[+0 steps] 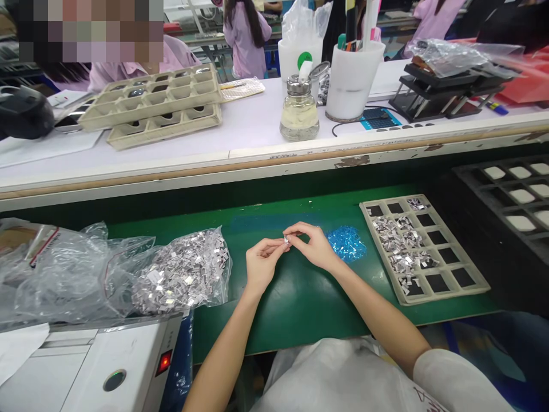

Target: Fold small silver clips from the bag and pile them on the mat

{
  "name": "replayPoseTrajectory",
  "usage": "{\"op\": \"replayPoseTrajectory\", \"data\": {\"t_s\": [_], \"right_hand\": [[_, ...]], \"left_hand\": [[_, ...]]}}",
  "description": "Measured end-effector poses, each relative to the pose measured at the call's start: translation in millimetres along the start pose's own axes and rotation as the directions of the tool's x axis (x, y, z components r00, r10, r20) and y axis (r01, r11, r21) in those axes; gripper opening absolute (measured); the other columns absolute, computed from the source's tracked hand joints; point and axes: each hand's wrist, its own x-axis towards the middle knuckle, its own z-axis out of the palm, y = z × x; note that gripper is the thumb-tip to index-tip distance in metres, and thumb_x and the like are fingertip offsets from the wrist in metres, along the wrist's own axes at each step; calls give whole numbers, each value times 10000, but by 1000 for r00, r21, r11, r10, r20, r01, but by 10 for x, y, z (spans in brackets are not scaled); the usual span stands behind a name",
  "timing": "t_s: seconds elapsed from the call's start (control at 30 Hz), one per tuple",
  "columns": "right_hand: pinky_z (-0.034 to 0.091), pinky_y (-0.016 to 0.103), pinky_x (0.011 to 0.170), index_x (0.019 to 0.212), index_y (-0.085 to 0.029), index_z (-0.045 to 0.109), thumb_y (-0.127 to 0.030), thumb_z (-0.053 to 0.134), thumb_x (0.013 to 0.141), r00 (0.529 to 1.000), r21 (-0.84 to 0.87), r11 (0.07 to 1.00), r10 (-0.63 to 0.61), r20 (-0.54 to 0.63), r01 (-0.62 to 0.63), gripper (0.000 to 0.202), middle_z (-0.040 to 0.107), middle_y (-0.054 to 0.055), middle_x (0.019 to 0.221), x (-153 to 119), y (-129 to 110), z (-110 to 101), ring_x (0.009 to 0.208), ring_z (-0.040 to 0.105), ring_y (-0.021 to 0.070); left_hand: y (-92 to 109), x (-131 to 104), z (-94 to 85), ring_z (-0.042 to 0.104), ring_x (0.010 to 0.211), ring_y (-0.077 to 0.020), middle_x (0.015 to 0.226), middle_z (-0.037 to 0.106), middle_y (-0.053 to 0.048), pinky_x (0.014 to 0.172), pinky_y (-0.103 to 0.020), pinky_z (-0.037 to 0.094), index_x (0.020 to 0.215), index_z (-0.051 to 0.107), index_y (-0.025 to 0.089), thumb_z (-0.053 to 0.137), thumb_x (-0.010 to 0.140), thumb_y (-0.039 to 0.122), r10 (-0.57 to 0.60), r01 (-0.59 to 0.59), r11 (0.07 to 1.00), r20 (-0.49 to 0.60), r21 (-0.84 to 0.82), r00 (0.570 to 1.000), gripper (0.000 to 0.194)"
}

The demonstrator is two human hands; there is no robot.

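- Centre of the frame: a person's left hand (261,263) and right hand (315,246), both bare, meet above a green bench (300,320). Thumbs and fingers are pinched narrow on a tiny silvery piece (286,240) held between the two hands.
- Just right of the right hand: a loose pile of shiny blue plastic bits (347,243) on the bench.
- Right of the frame: a beige plastic tray (450,293) with square, dark-bottomed compartments. Small silvery parts (405,237) are heaped mostly along its left side, with a few in the upper right corner compartment.
- Far right: a black tray (472,177) carrying rounded whitish pieces (521,196).
- Left of the hands: a clear plastic bag (184,272) full of similar silvery parts, beside crumpled clear plastic.
- Lower left: a white box-shaped machine (124,343) with a lit red switch (164,363).
- Top: a white raised shelf (253,123) carries stacked beige trays (150,103), a glass bottle with a metal top (299,117) and a white pen cup (355,80).
- Upper left, behind the shelf: a co-worker's pink sleeve (178,54).
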Motion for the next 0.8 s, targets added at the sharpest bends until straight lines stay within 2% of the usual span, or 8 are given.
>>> {"op": "replayPoseTrajectory", "data": {"t_s": [0.13, 0.23, 0.37, 0.47, 0.57, 0.63, 0.7, 0.8], "right_hand": [[555, 338, 863, 1128, -231, 744, -263, 673, 937, 999, 23, 1000, 8, 49, -9, 207, 739, 33, 1001, 10, 57, -20, 903, 682, 185], [537, 327, 836, 1174, -232, 731, -237, 659, 929, 998, -22, 1000, -18, 65, 19, 256, 717, 26, 967, 11, 98, -52, 856, 651, 172], [497, 322, 805, 1138, -236, 724, -226, 619, 951, 996, -202, 976, -65, 54, 75, 215, 691, 31, 940, 18, 118, -114, 832, 609, 178], [464, 318, 773, 1035, -237, 696, -189, 615, 936, 994, -309, 948, -50, 94, 77, 136, 698, 30, 904, 26, 114, -154, 853, 591, 200], [427, 310, 774, 1004, -242, 649, -131, 610, 915, 984, -403, 912, -6, 181, 80, 147, 701, 14, 875, 13, 135, -157, 900, 585, 214], [402, 317, 806, 1046, -239, 625, -99, 575, 933, 973, -486, 866, 1, 232, 115, 187, 704, 16, 897, -9, 170, -131, 927, 579, 218], [376, 332, 835, 1090, -228, 613, -74, 523, 962, 965, -569, 806, -9, 262, 162, 219, 706, 31, 926, -32, 211, -91, 947, 574, 224], [357, 344, 851, 1148, -217, 616, -67, 488, 997, 961, -631, 750, -22, 276, 199, 248, 715, 55, 983, -50, 261, -30, 989, 571, 233]], "left_hand": [[-52, 9, -10, 799, 856, -258, 935, 809, -95, 893, -421, 663, 886, 776, 162, 902, 768, 390, 1, -2, 1000, 29, 28, 1000, 286], [-88, 15, -20, 798, 860, -254, 924, 808, -83, 883, -406, 658, 934, 779, 177, 872, 802, 381, 14, -19, 997, 64, 76, 998, 260], [-42, 72, -132, 783, 908, -243, 999, 807, -75, 915, -383, 628, 1039, 794, 221, 810, 860, 363, 156, -175, 930, 85, 323, 984, 230], [41, 173, -368, 746, 881, -238, 1001, 793, -78, 904, -367, 591, 1048, 797, 236, 753, 897, 369, 307, -242, 824, -46, 512, 951, 206], [90, 281, -690, 720, 908, -272, 1024, 775, -111, 905, -388, 547, 1084, 781, 213, 642, 954, 334, 382, -149, 673, -168, 724, 909, 225], [91, 332, -889, 709, 958, -315, 1073, 757, -150, 914, -424, 522, 1089, 771, 182, 532, 982, 259, 373, -45, 508, -173, 860, 912, 274], [75, 362, -1045, 698, 985, -345, 1102, 737, -179, 906, -441, 507, 1067, 765, 158, 468, 959, 173, 338, 43, 368, -176, 929, 924, 317], [56, 378, -1206, 686, 982, -340, 1080, 725, -177, 892, -423, 501, 1042, 748, 146, 462, 890, 104, 303, 73, 278, -160, 958, 940, 326]]}}
